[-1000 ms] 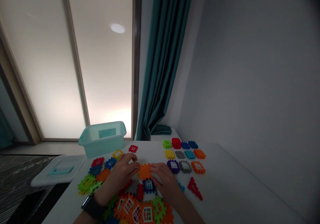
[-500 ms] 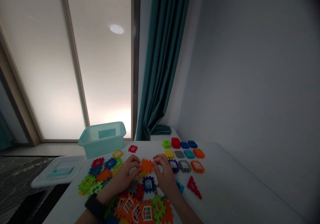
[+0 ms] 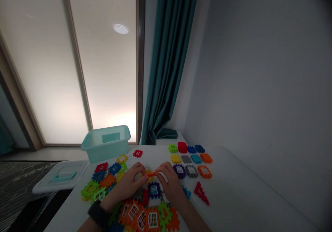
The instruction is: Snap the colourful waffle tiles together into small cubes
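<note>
At left, a mint tub [image 3: 106, 152] stood on the worktop [image 3: 228, 187] behind loose toothed tiles [image 3: 114, 168]. At centre, my left hand [image 3: 131, 178] pinched one end of an orange tile [image 3: 151, 174], seen edge-on beyond a purple window tile [image 3: 154, 190]; my right hand [image 3: 169, 180] pinched the other. At right, a red triangular piece [image 3: 201, 193] lay near tile rows [image 3: 191, 171].

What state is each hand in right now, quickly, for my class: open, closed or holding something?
Left hand: closed, pinching one end of an orange piece.
Right hand: closed, pinching the other end.
</note>
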A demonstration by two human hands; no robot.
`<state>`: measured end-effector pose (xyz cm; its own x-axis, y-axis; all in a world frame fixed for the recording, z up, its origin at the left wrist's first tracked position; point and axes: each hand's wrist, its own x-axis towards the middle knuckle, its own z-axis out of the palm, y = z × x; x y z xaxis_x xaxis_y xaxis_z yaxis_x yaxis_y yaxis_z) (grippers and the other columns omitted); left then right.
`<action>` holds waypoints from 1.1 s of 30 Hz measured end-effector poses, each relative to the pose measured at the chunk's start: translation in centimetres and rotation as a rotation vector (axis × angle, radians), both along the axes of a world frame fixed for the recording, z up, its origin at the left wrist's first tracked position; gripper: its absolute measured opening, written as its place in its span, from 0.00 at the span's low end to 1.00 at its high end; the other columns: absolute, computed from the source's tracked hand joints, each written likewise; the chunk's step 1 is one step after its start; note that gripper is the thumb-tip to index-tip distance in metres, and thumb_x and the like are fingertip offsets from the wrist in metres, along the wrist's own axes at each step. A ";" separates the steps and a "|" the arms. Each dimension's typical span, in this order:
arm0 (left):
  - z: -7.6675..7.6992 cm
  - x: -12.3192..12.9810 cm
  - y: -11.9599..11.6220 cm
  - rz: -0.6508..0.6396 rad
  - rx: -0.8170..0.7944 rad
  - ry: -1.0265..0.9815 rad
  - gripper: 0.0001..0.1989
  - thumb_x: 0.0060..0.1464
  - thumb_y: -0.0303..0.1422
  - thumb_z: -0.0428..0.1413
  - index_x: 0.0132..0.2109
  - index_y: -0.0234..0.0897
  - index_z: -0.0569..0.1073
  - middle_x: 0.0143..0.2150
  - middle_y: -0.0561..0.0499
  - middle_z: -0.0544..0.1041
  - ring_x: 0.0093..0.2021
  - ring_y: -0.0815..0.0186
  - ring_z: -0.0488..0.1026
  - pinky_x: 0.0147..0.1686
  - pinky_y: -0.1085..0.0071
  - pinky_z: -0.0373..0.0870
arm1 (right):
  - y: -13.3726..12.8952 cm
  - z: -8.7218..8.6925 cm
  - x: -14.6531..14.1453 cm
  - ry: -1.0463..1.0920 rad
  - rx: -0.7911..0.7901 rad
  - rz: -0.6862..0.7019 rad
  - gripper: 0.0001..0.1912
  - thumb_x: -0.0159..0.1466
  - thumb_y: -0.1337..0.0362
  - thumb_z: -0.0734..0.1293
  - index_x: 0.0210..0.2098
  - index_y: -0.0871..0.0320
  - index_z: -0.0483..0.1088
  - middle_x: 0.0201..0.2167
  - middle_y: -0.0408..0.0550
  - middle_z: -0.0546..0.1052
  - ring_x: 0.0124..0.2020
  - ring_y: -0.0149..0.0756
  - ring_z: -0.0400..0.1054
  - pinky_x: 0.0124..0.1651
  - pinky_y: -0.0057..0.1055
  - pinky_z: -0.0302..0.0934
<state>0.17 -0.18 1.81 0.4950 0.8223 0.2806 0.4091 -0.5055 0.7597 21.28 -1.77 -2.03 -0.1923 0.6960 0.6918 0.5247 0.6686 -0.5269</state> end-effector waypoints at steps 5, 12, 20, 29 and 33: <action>0.0 -0.3 -0.1 0.017 0.002 0.027 0.08 0.60 0.40 0.52 0.40 0.40 0.69 0.43 0.50 0.74 0.44 0.61 0.72 0.47 0.67 0.68 | -0.3 -0.6 0.4 -0.158 0.097 -0.014 0.07 0.72 0.66 0.59 0.42 0.52 0.70 0.39 0.48 0.73 0.41 0.39 0.69 0.45 0.38 0.67; -0.6 -0.6 0.1 0.076 0.156 0.019 0.18 0.52 0.36 0.61 0.49 0.42 0.69 0.50 0.46 0.73 0.52 0.55 0.71 0.54 0.62 0.67 | -0.8 -0.2 0.7 -0.133 0.047 -0.005 0.16 0.65 0.71 0.64 0.51 0.52 0.67 0.52 0.51 0.73 0.55 0.42 0.68 0.58 0.42 0.67; -2.3 0.0 0.7 0.127 0.303 0.086 0.21 0.50 0.41 0.66 0.48 0.42 0.71 0.50 0.44 0.74 0.50 0.51 0.72 0.50 0.58 0.70 | -1.4 0.0 0.8 -0.177 0.071 -0.038 0.18 0.64 0.71 0.65 0.53 0.52 0.67 0.54 0.52 0.74 0.56 0.44 0.69 0.58 0.46 0.67; -1.1 1.6 0.8 0.112 0.397 0.209 0.19 0.51 0.40 0.67 0.46 0.41 0.70 0.50 0.46 0.74 0.49 0.52 0.72 0.49 0.58 0.68 | -1.8 0.9 2.0 -0.233 0.097 -0.104 0.17 0.64 0.68 0.67 0.52 0.51 0.67 0.54 0.52 0.74 0.55 0.46 0.69 0.58 0.48 0.67; 0.0 2.8 0.8 0.049 0.428 0.198 0.15 0.55 0.40 0.64 0.45 0.41 0.69 0.49 0.47 0.74 0.49 0.53 0.71 0.51 0.59 0.68 | -1.9 1.0 2.8 -0.220 0.113 -0.144 0.16 0.65 0.66 0.68 0.52 0.51 0.68 0.54 0.53 0.73 0.56 0.46 0.69 0.58 0.48 0.67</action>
